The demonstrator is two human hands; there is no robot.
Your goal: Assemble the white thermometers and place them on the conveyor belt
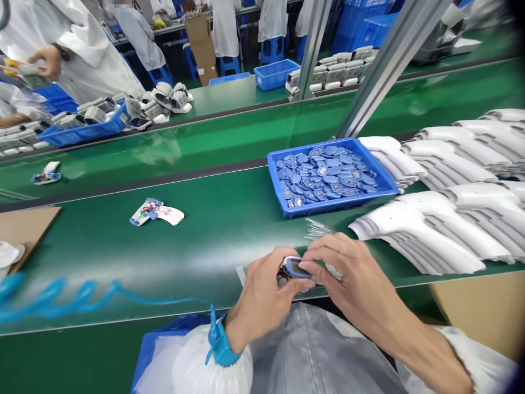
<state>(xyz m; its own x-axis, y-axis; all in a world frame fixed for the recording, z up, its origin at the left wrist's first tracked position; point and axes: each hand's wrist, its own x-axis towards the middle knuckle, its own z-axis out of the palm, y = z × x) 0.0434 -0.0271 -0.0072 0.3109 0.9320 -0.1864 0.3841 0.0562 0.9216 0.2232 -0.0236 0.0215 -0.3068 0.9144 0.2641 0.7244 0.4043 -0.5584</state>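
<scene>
Just above the near edge of the green bench, a small display module point(296, 266) with a dark screen and a blue-white frame sits between my hands. Red and green parts show at its left side. My left hand point(264, 287) grips it from the left, thumb along its lower edge. From the right, the thumb and fingers of my right hand point(348, 265) pinch at the module's right end; the fingertips partly hide it. Thin pale wires or pins point(318, 227) lie just beyond my right hand. A blue strap point(223, 342) circles my left wrist.
A blue tray point(334, 208) of small blue oval parts stands ahead. Stacked white gun-shaped shells point(435, 224) fill the right. Wired assemblies point(156, 212) lie left of centre. The strap's coiled blue cord point(61, 298) stretches left. A metal post point(381, 65) rises behind the tray; co-workers stand beyond.
</scene>
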